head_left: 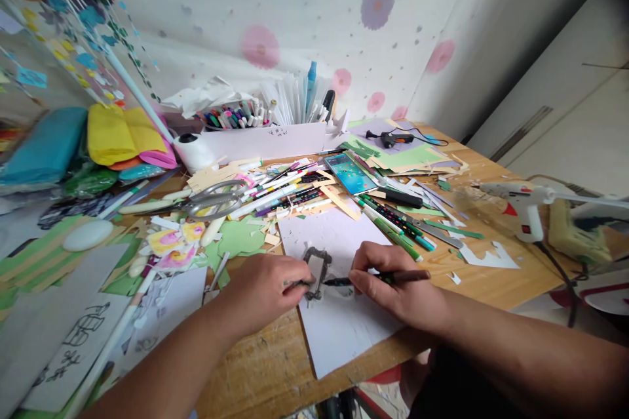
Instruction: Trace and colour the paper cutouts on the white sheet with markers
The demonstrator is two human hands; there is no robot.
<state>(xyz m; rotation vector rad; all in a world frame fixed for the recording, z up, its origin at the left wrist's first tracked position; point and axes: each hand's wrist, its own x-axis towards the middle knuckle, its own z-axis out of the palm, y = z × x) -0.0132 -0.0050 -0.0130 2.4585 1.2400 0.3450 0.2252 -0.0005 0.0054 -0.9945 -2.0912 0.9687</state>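
Note:
My right hand [393, 278] is closed around a dark marker pen [410, 276], its tip pointing left. That tip meets or nearly meets the right edge of a small pale cutout [318, 266] with a dark, scalloped border. My left hand [268, 288] pinches the cutout's left side, fingertips pressed together; a dark bit shows between the fingers, too small to name. Beneath both hands lies a white sheet of paper [339, 347], with grey smudges around the cutout.
Scissors [216, 199], a phone [350, 173] and several markers [393, 222] lie beyond the sheet. A white glue gun [523, 202] with its cord stands at right, a black glue gun [393, 138] at the back. Green paper scraps [238, 235] cover the left side.

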